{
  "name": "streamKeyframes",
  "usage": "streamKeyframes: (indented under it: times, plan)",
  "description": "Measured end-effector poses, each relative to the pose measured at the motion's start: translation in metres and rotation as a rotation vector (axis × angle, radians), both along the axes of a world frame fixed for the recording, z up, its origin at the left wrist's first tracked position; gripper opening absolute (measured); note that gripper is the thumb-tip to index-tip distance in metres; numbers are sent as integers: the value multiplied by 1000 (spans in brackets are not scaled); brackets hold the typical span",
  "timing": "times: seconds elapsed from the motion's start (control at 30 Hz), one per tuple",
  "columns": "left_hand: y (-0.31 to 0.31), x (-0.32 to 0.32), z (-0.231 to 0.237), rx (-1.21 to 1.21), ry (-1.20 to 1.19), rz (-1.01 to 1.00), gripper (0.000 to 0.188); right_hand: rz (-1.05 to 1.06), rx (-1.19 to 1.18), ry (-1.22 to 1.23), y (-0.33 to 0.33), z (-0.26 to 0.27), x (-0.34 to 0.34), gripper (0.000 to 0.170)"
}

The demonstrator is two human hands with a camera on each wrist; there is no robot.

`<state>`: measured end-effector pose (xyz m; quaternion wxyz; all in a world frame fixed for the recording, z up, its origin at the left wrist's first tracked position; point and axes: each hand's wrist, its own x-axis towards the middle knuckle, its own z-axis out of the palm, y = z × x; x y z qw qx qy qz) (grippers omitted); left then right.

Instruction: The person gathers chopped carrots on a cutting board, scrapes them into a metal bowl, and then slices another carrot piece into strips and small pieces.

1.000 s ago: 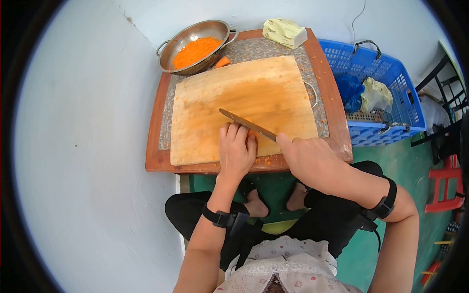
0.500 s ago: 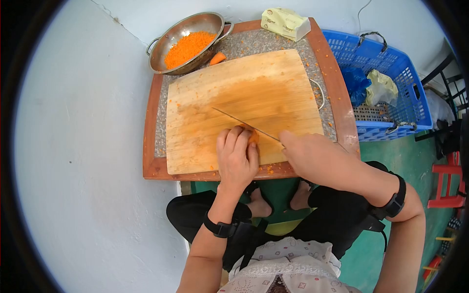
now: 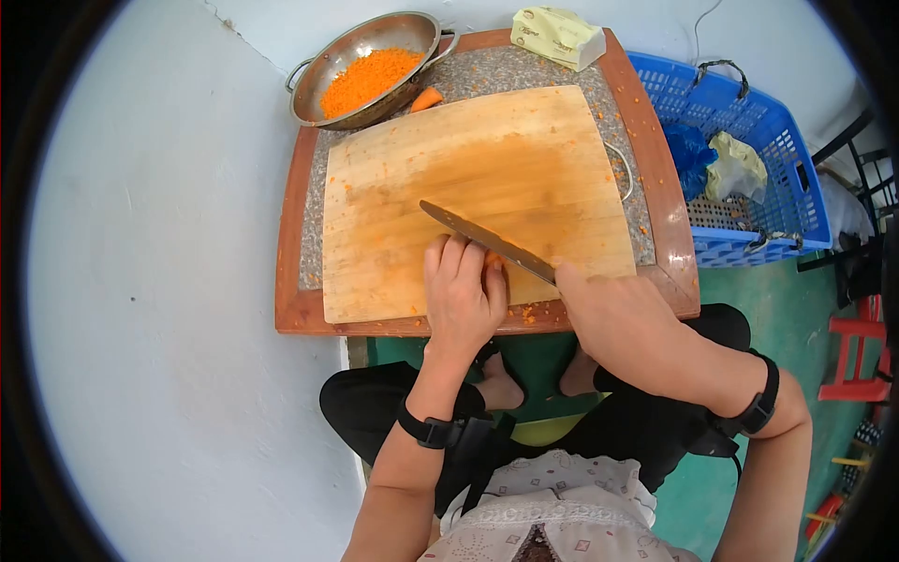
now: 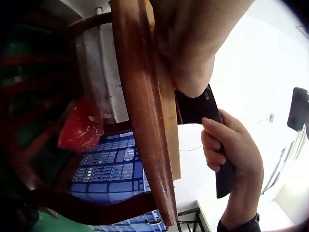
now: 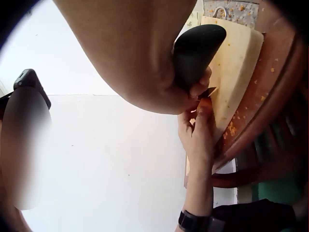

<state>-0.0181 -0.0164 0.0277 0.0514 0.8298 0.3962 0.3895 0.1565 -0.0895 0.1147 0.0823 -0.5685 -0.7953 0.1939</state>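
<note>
A wooden cutting board [image 3: 375, 267], stained orange across its middle, lies on the table in the head view. My left hand [image 3: 464, 290] holds a piece of carrot [image 3: 493, 258] near the board's front edge, fingers bent over it and the thumb at its side. Most of that piece is hidden by the fingers and the blade. My right hand [image 3: 613, 314] grips the black handle [image 5: 198, 50] of a long knife, as the right wrist view shows. The knife's blade [image 3: 478, 234] slants across the carrot, right at the left fingertips, its broad side turned up to the head camera.
A metal two-handled pan [image 3: 309, 94] of chopped carrot [image 3: 370, 82] stands at the table's back left, with a carrot chunk [image 3: 427, 99] beside it. A yellow tissue pack [image 3: 559, 37] sits at the back. Right of the table is a blue basket [image 3: 782, 140] containing bags.
The blade showed its side, then stood edge-on with more of the carrot visible, and now shows its side again. Both hands keep their holds. The head view has shifted slightly.
</note>
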Motion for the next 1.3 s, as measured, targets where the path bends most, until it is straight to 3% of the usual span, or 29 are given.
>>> streamKeyframes:
  times: [0.47,0.77,1.03,1.2,1.3]
  plan:
    - [0,2,1,4,24,1,24,46,-70,64,15,5,13,16]
    - [0,0,0,5,-40,-16,22,-37,61,248,63,-36,-14,15]
    - [-1,-1,2,-6,-17,0,24,-78,24,81,-3,-11,2,15]
    - [0,0,-1,15,-24,-9,17,-12,-26,63,-10,3,12,17]
    - [-1,-1,-1,-3,16,-4,23,2,-5,85,-9,3,13,19]
